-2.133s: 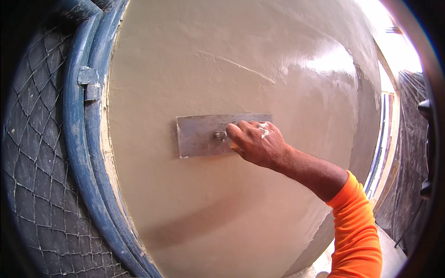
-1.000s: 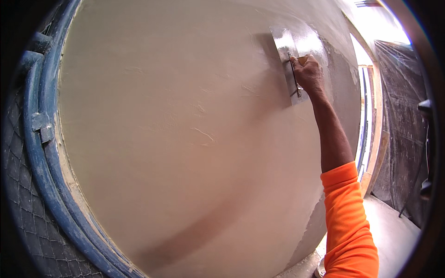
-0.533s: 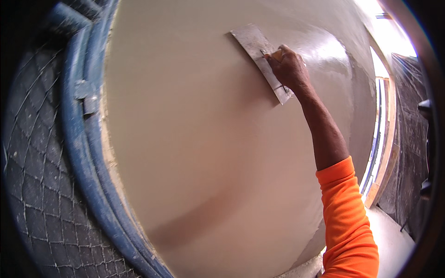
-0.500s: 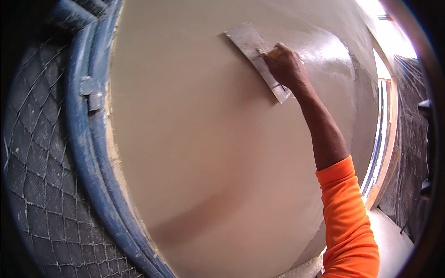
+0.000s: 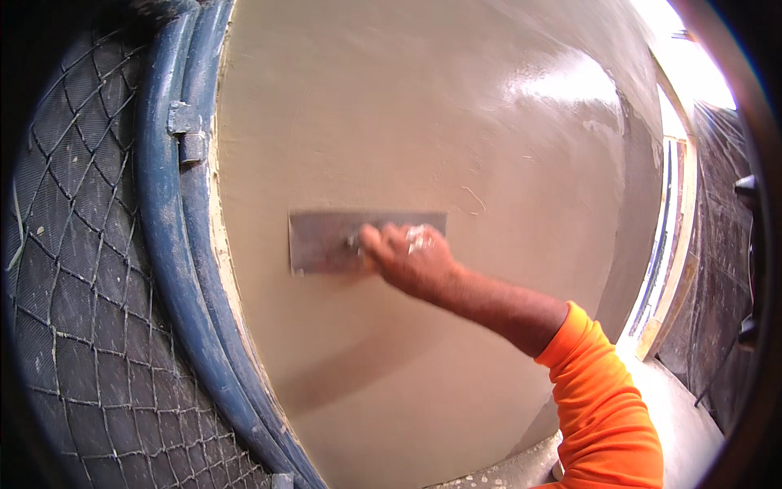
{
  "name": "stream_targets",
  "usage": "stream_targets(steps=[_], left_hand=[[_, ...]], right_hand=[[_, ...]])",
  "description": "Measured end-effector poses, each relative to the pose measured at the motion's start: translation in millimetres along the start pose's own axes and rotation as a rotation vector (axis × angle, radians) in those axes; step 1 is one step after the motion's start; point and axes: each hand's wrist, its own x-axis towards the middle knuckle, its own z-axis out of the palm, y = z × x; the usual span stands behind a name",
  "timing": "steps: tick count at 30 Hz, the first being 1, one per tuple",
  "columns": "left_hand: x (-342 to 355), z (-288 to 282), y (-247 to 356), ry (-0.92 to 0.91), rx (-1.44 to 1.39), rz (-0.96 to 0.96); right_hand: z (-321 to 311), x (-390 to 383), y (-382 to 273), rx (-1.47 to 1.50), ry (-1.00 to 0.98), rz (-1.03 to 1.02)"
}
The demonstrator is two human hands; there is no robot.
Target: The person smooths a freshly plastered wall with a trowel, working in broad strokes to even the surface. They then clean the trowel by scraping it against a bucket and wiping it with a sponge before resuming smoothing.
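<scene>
My right hand [image 5: 411, 257] is wrapped round the handle of a plastering trowel [image 5: 314, 236], a flat rectangular metal blade. The blade lies level against a wall of smooth, wet grey-beige plaster [image 5: 391, 147], left of its middle. White plaster smears the knuckles. The handle itself is mostly covered by my fingers. A few fine ridges mark the plaster above and to the right of the blade. An orange sleeve covers my right arm to below the elbow. My left hand is out of the picture.
A blue metal post [image 5: 167, 204] with a hinge [image 5: 187, 134] borders the wall at the left. Beyond it hangs wire mesh [image 5: 90, 326] over dark sheeting. At the right are a wooden-edged opening [image 5: 676, 236] and dark plastic sheeting [image 5: 721, 236]. Pale floor [image 5: 676, 407] shows at lower right.
My right hand has brought the trowel down and to the left across the plaster. Its blade has turned from a steep slant to nearly level. The view has shifted slightly.
</scene>
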Motion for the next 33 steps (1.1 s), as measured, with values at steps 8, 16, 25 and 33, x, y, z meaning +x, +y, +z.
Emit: stream_targets(steps=[8,16,25,33], left_hand=[[66,-24,14,0.012,0.053,0.169],[103,-35,58,0.013,0.073,0.263],[103,-32,71,-0.019,0.080,0.268],[98,-27,58,-0.091,0.094,0.275]], right_hand=[[-13,-91,85,0.308,0.164,0.336],[-32,-148,292,0.140,0.468,1.103],[-28,-116,319,0.211,0.323,1.081],[-17,-70,187,0.223,0.186,0.734]])
